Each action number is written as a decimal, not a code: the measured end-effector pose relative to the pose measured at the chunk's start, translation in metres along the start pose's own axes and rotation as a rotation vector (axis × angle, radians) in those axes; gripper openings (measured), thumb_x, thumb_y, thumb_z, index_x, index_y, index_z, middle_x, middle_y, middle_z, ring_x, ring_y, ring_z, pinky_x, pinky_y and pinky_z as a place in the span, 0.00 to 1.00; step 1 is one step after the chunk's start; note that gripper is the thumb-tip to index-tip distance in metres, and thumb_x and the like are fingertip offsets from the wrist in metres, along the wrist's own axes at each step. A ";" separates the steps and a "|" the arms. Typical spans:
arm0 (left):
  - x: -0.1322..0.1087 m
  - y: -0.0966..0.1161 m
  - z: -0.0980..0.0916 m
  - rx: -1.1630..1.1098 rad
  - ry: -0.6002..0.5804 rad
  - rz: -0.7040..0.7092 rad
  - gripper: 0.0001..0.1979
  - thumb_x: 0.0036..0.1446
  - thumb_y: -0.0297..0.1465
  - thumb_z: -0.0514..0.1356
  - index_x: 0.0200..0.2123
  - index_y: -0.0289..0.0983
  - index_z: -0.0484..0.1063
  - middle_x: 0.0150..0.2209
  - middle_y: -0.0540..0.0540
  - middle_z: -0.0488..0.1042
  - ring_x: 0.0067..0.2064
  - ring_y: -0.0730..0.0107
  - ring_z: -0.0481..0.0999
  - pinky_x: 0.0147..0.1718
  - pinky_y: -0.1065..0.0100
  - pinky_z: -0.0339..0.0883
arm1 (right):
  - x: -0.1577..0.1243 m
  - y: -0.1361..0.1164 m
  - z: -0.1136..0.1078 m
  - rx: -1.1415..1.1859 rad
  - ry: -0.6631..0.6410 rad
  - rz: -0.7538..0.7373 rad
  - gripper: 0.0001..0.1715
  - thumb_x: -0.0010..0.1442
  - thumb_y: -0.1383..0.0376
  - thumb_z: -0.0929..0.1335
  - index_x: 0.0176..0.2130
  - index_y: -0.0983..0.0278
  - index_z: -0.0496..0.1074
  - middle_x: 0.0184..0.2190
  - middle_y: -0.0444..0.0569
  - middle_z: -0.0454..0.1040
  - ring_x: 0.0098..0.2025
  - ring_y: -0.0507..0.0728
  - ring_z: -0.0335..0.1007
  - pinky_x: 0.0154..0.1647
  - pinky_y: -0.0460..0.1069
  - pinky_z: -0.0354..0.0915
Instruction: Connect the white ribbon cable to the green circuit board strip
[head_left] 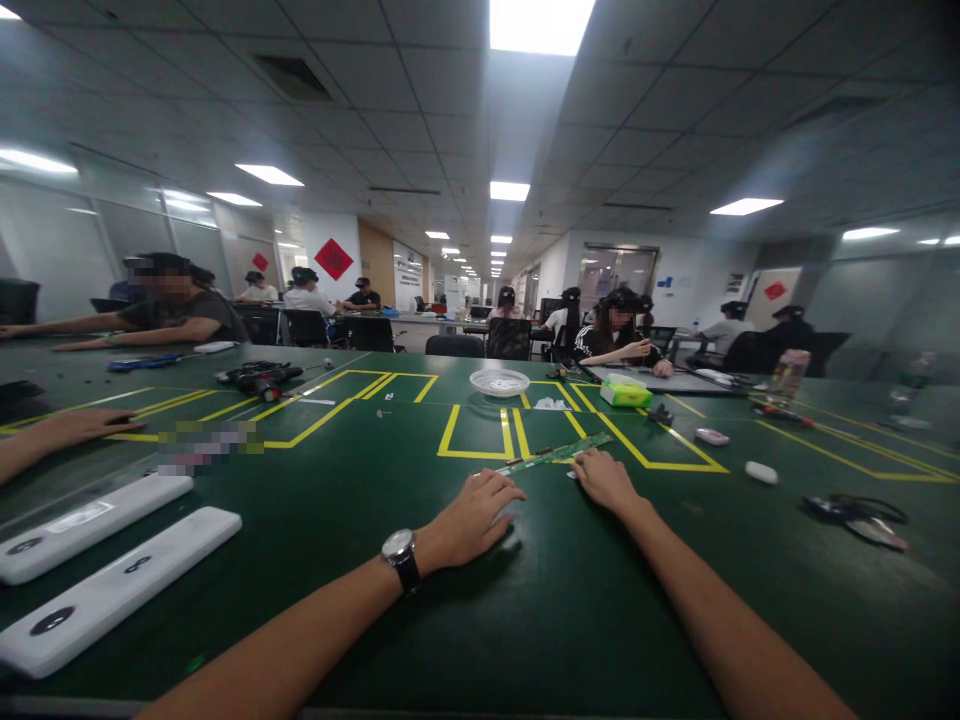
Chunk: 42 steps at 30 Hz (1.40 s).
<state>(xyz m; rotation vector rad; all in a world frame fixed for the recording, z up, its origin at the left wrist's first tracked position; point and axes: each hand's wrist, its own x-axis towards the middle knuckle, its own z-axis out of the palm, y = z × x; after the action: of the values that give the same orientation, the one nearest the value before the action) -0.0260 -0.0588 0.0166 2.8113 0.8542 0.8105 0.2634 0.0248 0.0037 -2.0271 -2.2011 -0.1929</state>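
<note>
A long narrow green circuit board point(553, 455) lies slantwise on the green table, rising toward the right. My left hand point(476, 512), with a watch on its wrist, is just below the board's left end, fingers apart and holding nothing. Beside the board's right part rests my right hand point(602, 480), its fingertips close to the board's lower edge; whether they touch it is hard to tell. A small white piece shows by the right fingertips.
Two long white cases point(127, 590) lie at the left. Beyond the board stand a clear round dish point(499, 383) and a green tissue pack point(625, 391). Cables point(855, 515) and a white oval object point(761, 472) are at the right. Another person's hand point(82, 425) rests at the far left.
</note>
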 end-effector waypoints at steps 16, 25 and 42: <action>0.000 0.004 -0.003 -0.009 -0.048 0.006 0.15 0.64 0.31 0.50 0.54 0.42 0.65 0.50 0.44 0.68 0.52 0.60 0.63 0.54 0.56 0.56 | 0.002 -0.007 0.002 0.173 0.006 -0.264 0.21 0.64 0.64 0.58 0.49 0.69 0.73 0.51 0.57 0.71 0.53 0.60 0.64 0.56 0.51 0.54; 0.001 0.003 -0.001 0.016 -0.030 0.031 0.15 0.64 0.29 0.50 0.53 0.41 0.65 0.49 0.44 0.69 0.52 0.61 0.63 0.55 0.56 0.55 | 0.005 0.005 0.012 0.092 0.096 -0.272 0.23 0.64 0.63 0.58 0.52 0.68 0.71 0.54 0.57 0.69 0.56 0.61 0.61 0.58 0.53 0.53; 0.000 0.001 0.000 0.008 -0.049 0.020 0.15 0.64 0.29 0.50 0.53 0.41 0.65 0.49 0.45 0.69 0.51 0.62 0.64 0.54 0.57 0.55 | 0.008 -0.003 0.017 0.063 0.083 -0.151 0.24 0.64 0.63 0.57 0.53 0.68 0.71 0.56 0.56 0.68 0.57 0.61 0.60 0.58 0.54 0.54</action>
<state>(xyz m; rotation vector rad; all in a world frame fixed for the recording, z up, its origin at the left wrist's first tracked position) -0.0251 -0.0597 0.0172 2.8388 0.8255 0.7385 0.2591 0.0352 -0.0110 -1.7887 -2.2788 -0.2177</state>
